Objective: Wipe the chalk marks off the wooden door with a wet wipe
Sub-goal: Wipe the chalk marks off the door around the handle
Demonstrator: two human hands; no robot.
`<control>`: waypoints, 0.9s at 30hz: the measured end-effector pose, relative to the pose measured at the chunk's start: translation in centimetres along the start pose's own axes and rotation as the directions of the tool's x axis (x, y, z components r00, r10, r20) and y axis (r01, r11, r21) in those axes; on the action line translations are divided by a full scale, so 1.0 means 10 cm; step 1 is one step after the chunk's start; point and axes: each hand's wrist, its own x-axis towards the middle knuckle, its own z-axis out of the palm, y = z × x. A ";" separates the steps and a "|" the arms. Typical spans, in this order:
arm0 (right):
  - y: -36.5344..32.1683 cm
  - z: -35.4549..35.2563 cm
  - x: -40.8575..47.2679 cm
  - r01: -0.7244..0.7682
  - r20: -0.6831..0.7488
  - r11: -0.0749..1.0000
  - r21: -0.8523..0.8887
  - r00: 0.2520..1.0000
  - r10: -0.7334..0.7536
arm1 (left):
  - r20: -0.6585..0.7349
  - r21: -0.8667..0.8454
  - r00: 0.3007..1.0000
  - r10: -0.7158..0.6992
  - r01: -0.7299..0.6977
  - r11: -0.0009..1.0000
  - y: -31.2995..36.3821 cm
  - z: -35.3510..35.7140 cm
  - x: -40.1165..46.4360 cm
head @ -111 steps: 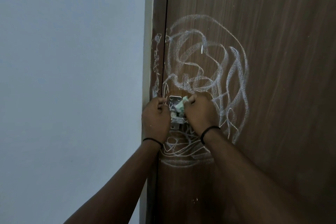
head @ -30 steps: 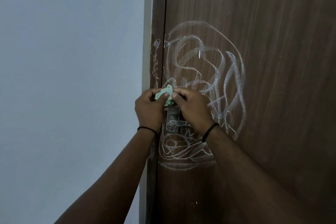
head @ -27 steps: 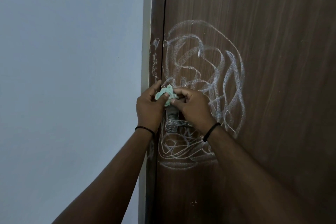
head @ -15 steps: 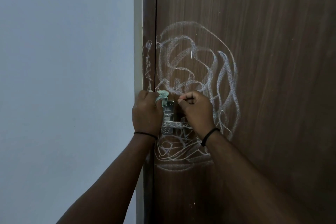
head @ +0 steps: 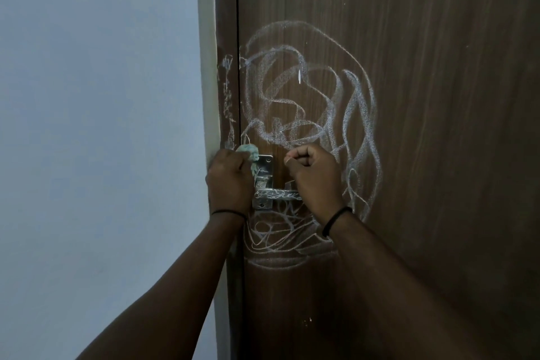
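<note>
Gripping crumpled pale-green wet wipe (head: 247, 152), left hand (head: 228, 181) sits at upper left corner of silver metal handle plate (head: 264, 181). Right hand (head: 314, 177), right of plate, curled, empty. White chalk scribbles (head: 306, 108) above and below plate on brown wooden door (head: 438, 155) intact; wiping barely begun.

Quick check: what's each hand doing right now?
Left hand: gripping the crumpled wet wipe.
Right hand: fingers curled into a fist, nothing visibly held.

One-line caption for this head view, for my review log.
Left hand holds a crumpled green wet wipe by the metal door handle; right hand fisted beside it, chalk marks unwiped on wooden door.
</note>
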 end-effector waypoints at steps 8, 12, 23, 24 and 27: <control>0.08 -0.01 -0.04 -0.024 0.002 1.000 -0.006 1.000 0.024 | 0.042 0.027 0.999 -0.033 0.032 0.999 -0.09 0.00 -0.17; 0.08 0.01 -0.06 -0.010 -0.026 1.000 0.001 1.000 0.010 | -0.018 -0.017 1.000 -0.006 0.006 1.000 0.04 0.01 0.04; 0.05 0.00 -0.10 0.001 -0.106 0.998 0.056 0.994 0.005 | -0.007 -0.043 1.000 -0.026 0.025 0.999 -0.06 0.04 -0.06; 0.05 0.00 -0.11 0.018 -0.114 0.999 0.048 0.993 -0.013 | 0.012 -0.018 0.999 -0.032 0.032 0.999 -0.09 0.05 -0.11; 0.05 -0.02 -0.17 0.039 -0.109 0.999 0.033 0.993 -0.035 | 0.087 0.034 0.996 -0.026 0.023 0.999 -0.20 0.06 -0.37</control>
